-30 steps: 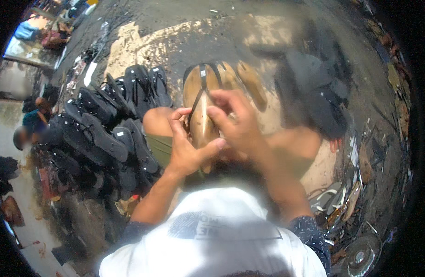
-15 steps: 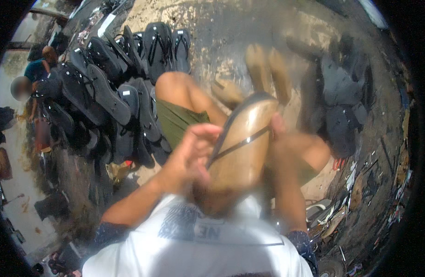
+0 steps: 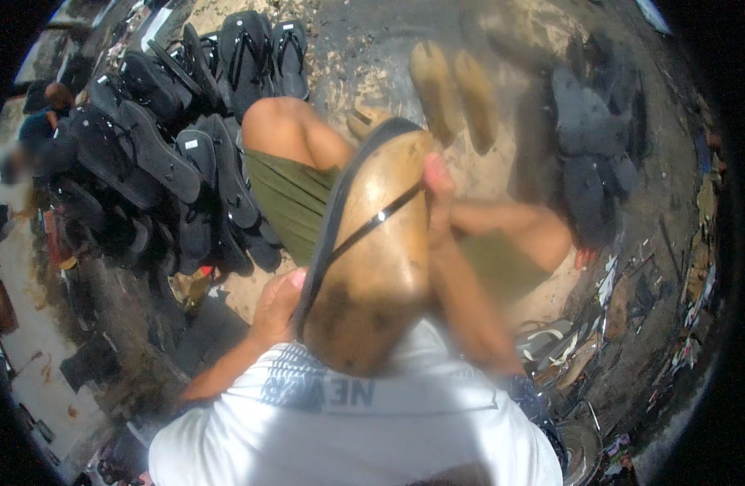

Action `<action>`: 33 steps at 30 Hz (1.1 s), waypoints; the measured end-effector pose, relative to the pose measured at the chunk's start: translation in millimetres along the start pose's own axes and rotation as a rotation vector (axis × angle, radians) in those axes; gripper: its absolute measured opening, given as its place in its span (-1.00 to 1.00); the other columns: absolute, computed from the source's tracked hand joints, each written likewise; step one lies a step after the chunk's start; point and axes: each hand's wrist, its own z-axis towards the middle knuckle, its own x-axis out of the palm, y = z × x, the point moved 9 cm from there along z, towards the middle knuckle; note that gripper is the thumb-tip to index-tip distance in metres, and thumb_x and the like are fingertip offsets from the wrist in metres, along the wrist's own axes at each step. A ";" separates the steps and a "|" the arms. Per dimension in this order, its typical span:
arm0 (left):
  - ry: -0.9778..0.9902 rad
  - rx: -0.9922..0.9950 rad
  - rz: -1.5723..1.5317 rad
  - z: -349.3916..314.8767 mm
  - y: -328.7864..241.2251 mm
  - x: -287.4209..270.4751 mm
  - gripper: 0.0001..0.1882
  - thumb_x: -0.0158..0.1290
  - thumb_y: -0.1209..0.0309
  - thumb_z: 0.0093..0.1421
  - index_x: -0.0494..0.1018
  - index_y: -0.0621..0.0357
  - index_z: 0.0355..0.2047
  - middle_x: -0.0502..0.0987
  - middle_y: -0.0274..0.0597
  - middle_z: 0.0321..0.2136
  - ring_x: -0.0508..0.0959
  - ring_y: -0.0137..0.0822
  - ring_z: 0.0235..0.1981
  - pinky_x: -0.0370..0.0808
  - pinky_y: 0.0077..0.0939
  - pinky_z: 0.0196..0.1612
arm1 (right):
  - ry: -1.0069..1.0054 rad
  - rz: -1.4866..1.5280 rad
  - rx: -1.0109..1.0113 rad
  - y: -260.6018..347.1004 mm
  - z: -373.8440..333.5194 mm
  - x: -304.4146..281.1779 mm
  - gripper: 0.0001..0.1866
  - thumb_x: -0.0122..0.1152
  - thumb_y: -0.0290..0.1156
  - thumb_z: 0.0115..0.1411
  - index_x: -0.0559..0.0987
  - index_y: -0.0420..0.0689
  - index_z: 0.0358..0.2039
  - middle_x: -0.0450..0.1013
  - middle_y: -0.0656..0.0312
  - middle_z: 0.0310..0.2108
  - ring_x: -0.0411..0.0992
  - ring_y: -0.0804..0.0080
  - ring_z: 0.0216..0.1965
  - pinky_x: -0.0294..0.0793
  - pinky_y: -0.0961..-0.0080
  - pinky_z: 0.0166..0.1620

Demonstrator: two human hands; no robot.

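In front of my chest I hold a black sandal (image 3: 327,212) with a tan, worn shoe last (image 3: 376,267) fitted in it. A thin dark strap (image 3: 364,231) with a small shiny spot crosses the last at a slant. My left hand (image 3: 279,306) is closed on the sole's left edge near the lower end, its thumb showing and its other fingers hidden behind. My right hand (image 3: 441,194) is closed on the right side near the upper end, its thumb beside the strap's end. The sandal stands tilted, its rounded upper end away from me.
Many black flip-flops (image 3: 178,154) lie crowded together at the left. More tan lasts (image 3: 436,85) lie on the floor beyond my legs. Dark sole-shaped pieces (image 3: 591,121) are piled at the right. Scraps litter the right side. Another person (image 3: 44,121) is at the far left.
My left hand, whose fingers were apart beside the sandal, has moved down and closed on the sole's edge. The sandal has shifted left and turned slightly. The whole view has shifted too.
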 end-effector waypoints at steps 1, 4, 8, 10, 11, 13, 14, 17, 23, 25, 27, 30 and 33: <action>0.010 0.035 -0.023 -0.1 -0.2 -1.5 -0.49 -0.20 0.07 0.52 0.52 0.31 -0.06 0.59 -0.25 -0.19 0.52 -0.44 -0.19 0.45 -0.52 -0.06 | -0.044 0.001 -0.003 0.7 -0.2 -0.5 -0.25 -0.01 0.26 0.29 0.46 -0.21 0.12 0.56 0.08 -0.07 0.58 0.29 -0.08 0.58 0.31 0.06; 0.044 0.140 0.057 2.8 6.0 -11.7 -0.54 -0.13 0.13 0.50 0.52 0.33 -0.05 0.59 -0.22 -0.18 0.54 -0.40 -0.17 0.45 -0.51 -0.02 | 0.009 -0.126 -0.035 7.2 4.2 -2.2 -0.33 -0.02 0.18 0.35 0.47 -0.22 0.10 0.56 0.07 -0.06 0.58 0.29 -0.10 0.57 0.33 0.04; -0.121 0.301 0.280 52.2 -18.9 -36.6 -0.48 0.12 0.23 0.39 0.36 0.30 0.22 0.42 -0.02 0.15 0.49 -0.24 0.09 0.44 -0.41 0.13 | -0.068 -0.796 0.053 29.3 17.1 -42.1 -0.42 -0.06 0.10 0.43 0.52 -0.22 0.01 0.56 0.12 -0.13 0.53 0.39 -0.17 0.53 0.39 -0.03; -0.043 0.275 -0.303 54.9 -60.6 -0.7 0.19 0.38 0.07 0.13 -0.25 0.09 0.47 0.13 0.02 0.34 0.26 -0.03 0.34 0.37 -0.20 0.27 | 0.055 -0.937 0.229 59.4 13.6 34.5 -0.43 -0.08 0.11 0.46 0.55 -0.21 -0.04 0.55 0.16 -0.18 0.48 0.43 -0.20 0.49 0.42 -0.07; 0.116 0.347 -0.073 54.1 -67.5 17.0 0.27 0.42 0.06 0.05 -0.30 0.03 0.47 0.13 0.05 0.33 0.24 -0.02 0.34 0.35 -0.16 0.28 | 0.085 -1.006 0.293 65.2 9.6 50.2 -0.42 -0.10 0.13 0.47 0.56 -0.21 -0.08 0.54 0.18 -0.21 0.45 0.45 -0.22 0.47 0.44 -0.09; 0.256 0.317 -0.053 53.4 -63.1 34.1 0.37 0.49 0.06 -0.07 -0.34 -0.05 0.45 0.13 0.08 0.32 0.24 -0.01 0.34 0.33 -0.11 0.30 | 0.087 -1.004 0.079 72.6 10.7 55.0 -0.37 -0.13 0.16 0.47 0.55 -0.22 -0.03 0.55 0.17 -0.19 0.47 0.44 -0.20 0.48 0.46 -0.08; 0.244 0.220 -0.259 57.6 -55.1 37.5 0.39 0.50 0.07 -0.11 -0.34 -0.06 0.45 0.14 0.08 0.32 0.26 -0.01 0.33 0.33 -0.09 0.30 | 0.084 -1.004 -0.037 73.0 11.6 50.1 -0.35 -0.14 0.18 0.47 0.54 -0.23 0.00 0.55 0.17 -0.18 0.47 0.44 -0.19 0.48 0.46 -0.07; 0.227 0.295 -0.651 79.3 -59.9 26.9 0.24 0.40 0.12 -0.05 -0.23 0.00 0.44 0.23 0.09 0.28 0.31 0.02 0.31 0.31 -0.04 0.34 | -0.012 -0.372 -0.009 37.9 -11.2 3.4 -0.16 -0.23 0.31 0.43 0.25 -0.16 0.40 0.47 0.12 0.12 0.54 0.33 -0.02 0.64 0.37 -0.16; 0.364 0.501 -1.048 119.6 -108.5 49.6 0.04 0.12 -0.08 0.12 0.00 0.18 0.46 0.23 0.25 0.31 0.30 0.09 0.33 0.26 0.09 0.39 | 0.221 0.531 0.309 -11.4 -57.1 89.3 -0.26 0.02 0.07 0.36 0.22 -0.06 0.42 0.41 0.06 0.22 0.49 0.09 0.14 0.61 -0.15 0.04; 0.352 0.428 -0.990 131.2 -102.0 52.6 0.02 0.08 -0.07 0.17 -0.04 0.23 0.48 0.21 0.22 0.34 0.28 0.03 0.36 0.23 0.01 0.40 | 0.149 0.324 0.201 -2.0 -51.3 70.2 -0.19 0.10 0.00 0.33 0.11 -0.10 0.45 0.38 0.02 0.23 0.46 0.06 0.17 0.58 -0.14 0.10; 0.233 0.325 -0.724 146.9 -73.0 30.9 0.01 0.06 -0.01 0.25 -0.13 0.27 0.50 0.13 0.17 0.41 0.20 -0.03 0.41 0.15 -0.12 0.44 | 0.121 0.162 0.078 9.1 -47.1 41.3 -0.10 0.22 -0.18 0.30 -0.04 -0.22 0.47 0.34 -0.07 0.23 0.40 0.14 0.23 0.46 0.06 0.25; 0.155 0.203 -0.413 143.8 -47.0 27.6 -0.02 0.08 0.19 0.29 -0.22 0.31 0.50 0.21 0.06 0.36 0.31 -0.17 0.34 0.26 -0.32 0.35 | -0.164 -0.510 -0.195 34.2 -43.6 7.4 -0.14 0.22 -0.32 0.30 -0.03 -0.30 0.44 0.34 -0.10 0.22 0.37 0.27 0.23 0.39 0.28 0.29; 0.192 0.219 -0.337 139.6 -47.1 40.8 -0.01 0.11 0.38 0.29 -0.31 0.32 0.50 0.22 0.05 0.34 0.34 -0.18 0.30 0.30 -0.36 0.32 | -0.112 -0.420 -0.133 30.7 -35.9 5.1 -0.16 0.22 -0.34 0.33 -0.04 -0.28 0.44 0.34 -0.09 0.23 0.37 0.33 0.20 0.40 0.36 0.24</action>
